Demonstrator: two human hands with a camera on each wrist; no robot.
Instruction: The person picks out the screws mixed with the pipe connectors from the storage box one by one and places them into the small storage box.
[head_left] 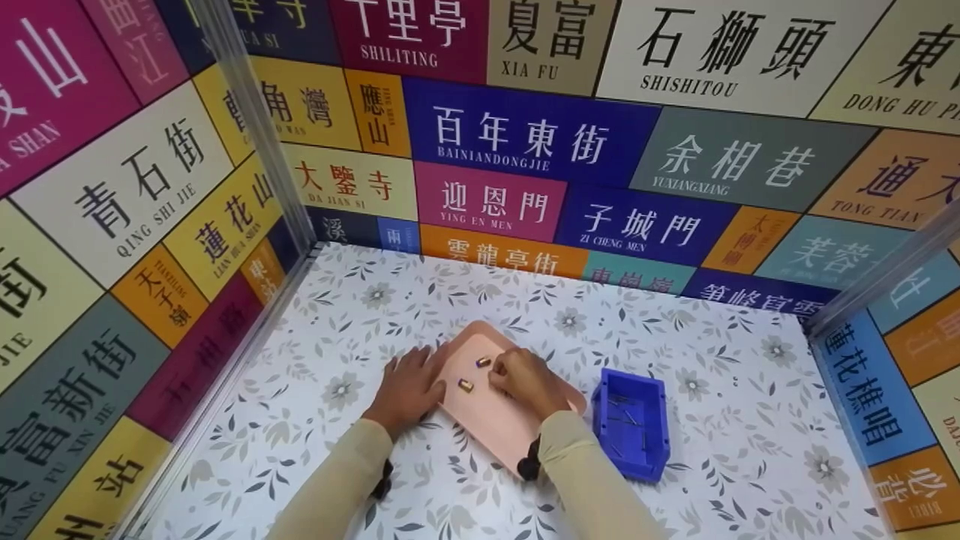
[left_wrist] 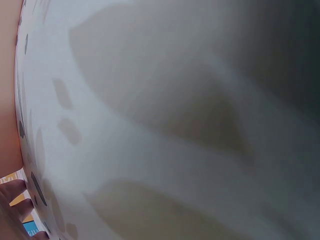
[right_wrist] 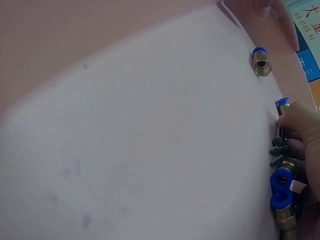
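Observation:
Over the peach-pink tray [head_left: 480,431], my right hand [head_left: 527,381] is bent down with its fingers curled. The right wrist view has that hand's fingertips [right_wrist: 287,121] pinching at a small screw [right_wrist: 278,134]. More screws and two blue-ringed brass fittings [right_wrist: 283,210] sit close beside its curled fingers. Two further brass fittings lie loose on the tray: one nearer [head_left: 466,386], the other by the fingertips [head_left: 484,361]. At the tray's left edge rests my left hand [head_left: 409,390], fingers loosely spread, thumb at the rim; its wrist view catches only the fingertips [left_wrist: 15,200].
Right of the tray stands a blue plastic bin [head_left: 661,420] with several screws inside. The tabletop [head_left: 315,322] has a grey leaf-and-flower pattern. Walls of coloured name panels [head_left: 525,135] enclose it at the back and both sides.

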